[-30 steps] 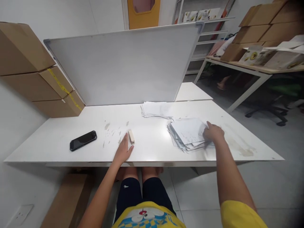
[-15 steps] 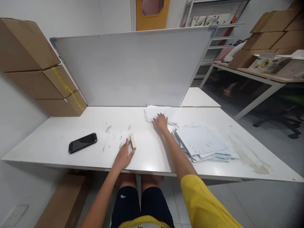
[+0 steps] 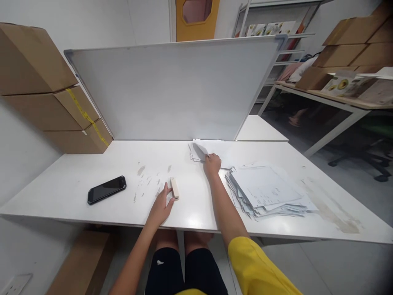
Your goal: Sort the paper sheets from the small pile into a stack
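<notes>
My right hand (image 3: 213,162) pinches the near edge of a sheet of paper (image 3: 200,149), which curls up off a small paper stack (image 3: 194,156) against the whiteboard's foot. My left hand (image 3: 161,205) rests open on the table, thumb and fingers apart. Its fingertips are at the left side and near end of a small cream stapler (image 3: 175,188); the stapler lies flat on the table. Right of my right forearm lies a larger, uneven pile of papers (image 3: 264,186), its top sheet printed.
A black phone (image 3: 107,189) lies on the white table (image 3: 70,174) at the left. A whiteboard (image 3: 175,94) stands along the table's back edge. Cardboard boxes (image 3: 33,61) are stacked at the back left. Behind, at the right, is another table (image 3: 325,96) with boxes.
My right hand has closed from lying spread on the small stack and now lifts a sheet, whose edge curls up. My left hand stays by the stapler. The view has shifted slightly.
</notes>
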Demonstrator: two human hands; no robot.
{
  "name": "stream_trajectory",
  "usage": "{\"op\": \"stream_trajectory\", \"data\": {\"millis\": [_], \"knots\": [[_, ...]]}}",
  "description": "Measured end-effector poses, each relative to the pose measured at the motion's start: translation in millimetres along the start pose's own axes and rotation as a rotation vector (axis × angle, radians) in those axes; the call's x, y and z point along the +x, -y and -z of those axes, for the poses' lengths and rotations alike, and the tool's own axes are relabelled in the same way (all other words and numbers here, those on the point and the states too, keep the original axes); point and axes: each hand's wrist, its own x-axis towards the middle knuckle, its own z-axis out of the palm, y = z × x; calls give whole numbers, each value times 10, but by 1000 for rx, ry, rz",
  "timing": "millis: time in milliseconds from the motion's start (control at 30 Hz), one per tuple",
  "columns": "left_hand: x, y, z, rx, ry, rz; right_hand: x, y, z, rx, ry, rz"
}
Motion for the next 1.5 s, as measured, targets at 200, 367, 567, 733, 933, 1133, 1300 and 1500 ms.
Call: {"op": "stream_trajectory", "data": {"millis": [200,367,567,733,933,1133,1300,1500], "knots": [[7,-29,2,9,-1,11,-175,63,-42,27,106,168],[10,-23,-2,17,-13,6,-248,13,-31,78,158,202],[16,-5,-16,-18,-34,-12,-299,71,93,175,86,167],[40,-106,49,-24,-57,1,-597,218,309,251,-6,124],[-122,-266,-3,-78,-300,2,-1273,337,589,420,-15,242],[-636,-783,-498,-864,-184,247,-2343,298,932,442,47,435],[-876,-968,-589,-1213,-235,566,-3109,191,1141,382,125,527],[-964,-833,-493,-1196,-277,667,-3255,-55,1298,418,136,275]]}}
